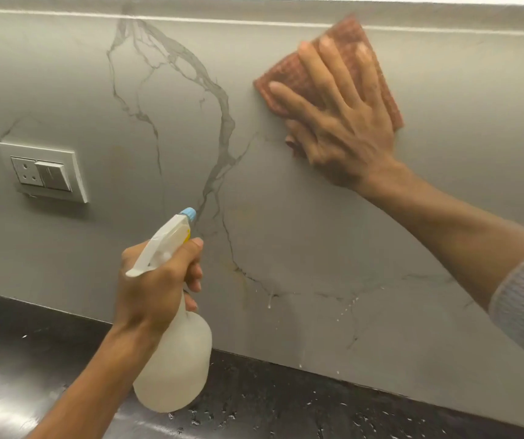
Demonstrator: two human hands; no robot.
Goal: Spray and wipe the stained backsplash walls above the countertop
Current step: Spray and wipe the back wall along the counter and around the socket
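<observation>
Backsplash: grey marble-look backsplash wall with dark veins fills my view, rising from the glossy black countertop.
Right hand: I see the right hand spread flat, fingers straight, pressing a reddish-brown waffle-weave cloth against the wall, high up near its top edge.
Left hand: the left hand is clenched round the neck of a translucent white plastic spray bottle, its blue nozzle tip pointing at the wall.
Wet marks: white droplets cling low on the wall, and more speckle the countertop below.
Socket: white wall socket plate, left of the bottle.
</observation>
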